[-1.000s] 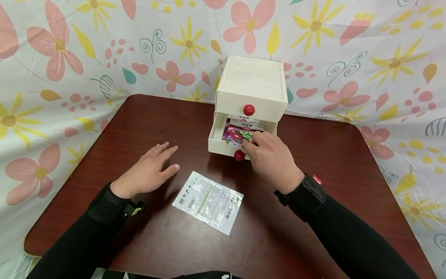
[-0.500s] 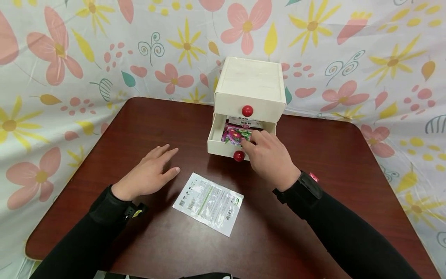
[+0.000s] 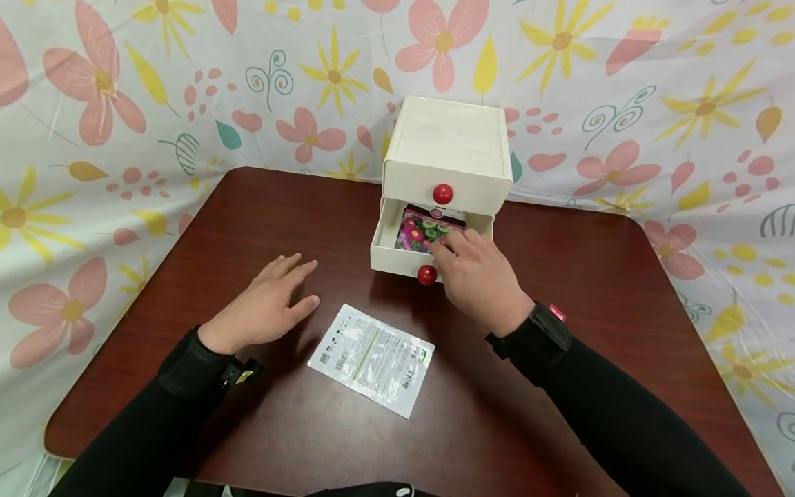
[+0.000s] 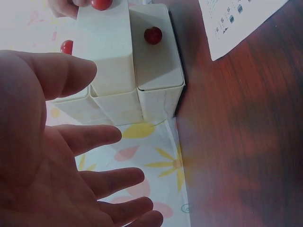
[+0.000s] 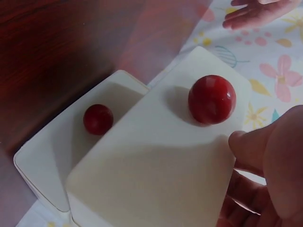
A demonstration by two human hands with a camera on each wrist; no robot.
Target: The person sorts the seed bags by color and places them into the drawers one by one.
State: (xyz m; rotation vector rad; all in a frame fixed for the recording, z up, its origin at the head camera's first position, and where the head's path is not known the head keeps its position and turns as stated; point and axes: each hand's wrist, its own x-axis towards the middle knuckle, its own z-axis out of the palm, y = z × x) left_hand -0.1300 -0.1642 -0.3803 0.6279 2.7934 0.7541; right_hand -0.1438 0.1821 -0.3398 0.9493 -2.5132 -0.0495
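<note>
My right hand [image 3: 481, 276] reaches into the pulled-out middle drawer [image 3: 397, 261] of a small white drawer unit [image 3: 450, 141]. Its thumb and index finger pinch the near right corner of a packet printed with pink and purple flowers [image 3: 415, 233]. In the right wrist view the thumb [image 5: 248, 146] is right at the top edge of the drawer front, and the other fingers curl behind it, partly hidden. My left hand [image 3: 263, 307] is held over the table, fingers spread and holding nothing. Between the hands and nearer me, a silvery-white printed packet [image 3: 373, 360] lies flat.
Red round knobs mark the drawers: top [image 3: 443, 194], middle [image 3: 426, 275] and bottom [image 4: 153, 35]. The top and bottom drawers are closed. The unit stands at the back of a dark brown table [image 3: 298, 221], against a flower-patterned cloth [image 3: 205, 41].
The flower-printed packet has shifted toward the back of the drawer and covers the white labels seen behind it before. The right hand moved only slightly; the left hand and silvery packet stayed put.
</note>
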